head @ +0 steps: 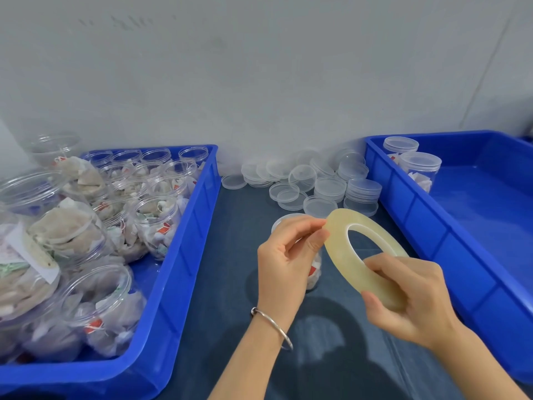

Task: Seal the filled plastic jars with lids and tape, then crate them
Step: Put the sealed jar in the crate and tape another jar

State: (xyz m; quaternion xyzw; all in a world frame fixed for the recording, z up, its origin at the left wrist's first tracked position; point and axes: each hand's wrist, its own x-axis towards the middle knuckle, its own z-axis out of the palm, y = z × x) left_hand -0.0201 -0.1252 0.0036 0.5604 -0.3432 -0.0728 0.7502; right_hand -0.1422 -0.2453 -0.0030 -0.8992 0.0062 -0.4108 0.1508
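Between two blue crates [184, 255], both hands pinch the tape roll [343, 249] before loose lids [328, 187].

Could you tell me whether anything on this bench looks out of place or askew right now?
Mildly, yes. In the left crate several open jars lie tipped on their sides rather than upright. The loose lids by the wall sit in uneven, leaning stacks. Nothing looks spilled or broken, and the lidded jars in the right crate stand upright.
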